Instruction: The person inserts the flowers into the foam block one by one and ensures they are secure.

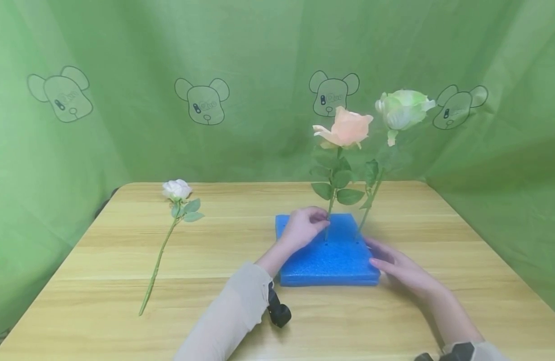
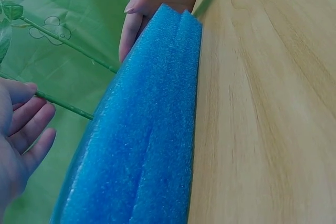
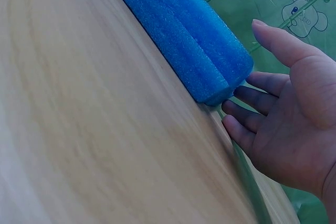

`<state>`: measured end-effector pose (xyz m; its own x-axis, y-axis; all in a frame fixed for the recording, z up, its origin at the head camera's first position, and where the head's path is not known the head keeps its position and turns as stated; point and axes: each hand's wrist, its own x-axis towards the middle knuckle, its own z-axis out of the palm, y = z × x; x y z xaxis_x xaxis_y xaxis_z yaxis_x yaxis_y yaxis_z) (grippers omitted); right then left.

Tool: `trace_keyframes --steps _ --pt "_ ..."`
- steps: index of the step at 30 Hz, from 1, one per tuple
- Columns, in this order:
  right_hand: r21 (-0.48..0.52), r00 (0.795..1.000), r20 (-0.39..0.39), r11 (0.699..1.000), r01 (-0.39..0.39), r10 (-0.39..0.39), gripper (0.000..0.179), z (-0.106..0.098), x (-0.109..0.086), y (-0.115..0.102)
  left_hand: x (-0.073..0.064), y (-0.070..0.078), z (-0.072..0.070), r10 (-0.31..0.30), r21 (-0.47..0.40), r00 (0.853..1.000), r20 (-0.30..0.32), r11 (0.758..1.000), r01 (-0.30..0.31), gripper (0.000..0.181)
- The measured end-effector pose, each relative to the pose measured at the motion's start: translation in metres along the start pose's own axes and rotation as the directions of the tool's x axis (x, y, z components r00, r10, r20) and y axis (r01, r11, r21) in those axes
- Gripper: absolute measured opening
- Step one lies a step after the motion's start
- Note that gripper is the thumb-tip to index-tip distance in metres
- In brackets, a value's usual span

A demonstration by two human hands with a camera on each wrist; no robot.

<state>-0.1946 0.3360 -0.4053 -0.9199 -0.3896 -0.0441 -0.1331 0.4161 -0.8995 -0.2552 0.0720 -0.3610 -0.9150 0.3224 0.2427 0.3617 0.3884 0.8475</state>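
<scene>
A peach rose (image 1: 347,128) stands upright in a blue foam block (image 1: 329,260), its stem (image 2: 68,106) entering a hole in the top. Low on that stem, my left hand (image 1: 304,228) pinches it between thumb and forefinger, the other fingers loosely bent. To its right a pale green-white rose (image 1: 405,109) also stands in the block, leaning right. My right hand (image 3: 289,98) is at the block's right side, fingers extended and fingertips against its edge; the thumb lies near the top edge. The wrist views show the block's two layers from the side.
A white rose (image 1: 177,189) with a long green stem lies on the left of the wooden table (image 1: 101,260). Green curtains (image 1: 259,50) printed with bear heads hang behind and at both sides. A black wrist camera (image 1: 279,311) hangs at my left sleeve.
</scene>
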Motion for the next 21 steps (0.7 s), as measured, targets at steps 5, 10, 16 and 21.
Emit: trace_keyframes --steps 5,10,16,21 --pt "0.007 1.0 0.008 1.0 0.002 -0.002 0.058 0.0 0.0 -0.001 -0.001 0.0 -0.003 0.0 -0.013 1.0 -0.013 1.0 0.0 0.022" --pt "0.005 1.0 0.012 1.0 0.008 -0.009 0.057 -0.001 0.0 0.001 -0.003 -0.002 -0.007 0.012 -0.022 1.0 -0.027 1.0 -0.012 0.023" --pt "0.007 1.0 0.011 1.0 0.013 -0.013 0.058 -0.001 0.0 0.001 -0.005 -0.002 -0.011 0.021 -0.031 1.0 -0.021 0.999 -0.022 0.024" --pt "0.017 1.0 0.016 1.0 0.005 -0.005 0.057 -0.001 0.0 0.0 -0.011 -0.004 -0.02 0.018 -0.112 0.999 -0.029 0.993 -0.021 0.024"
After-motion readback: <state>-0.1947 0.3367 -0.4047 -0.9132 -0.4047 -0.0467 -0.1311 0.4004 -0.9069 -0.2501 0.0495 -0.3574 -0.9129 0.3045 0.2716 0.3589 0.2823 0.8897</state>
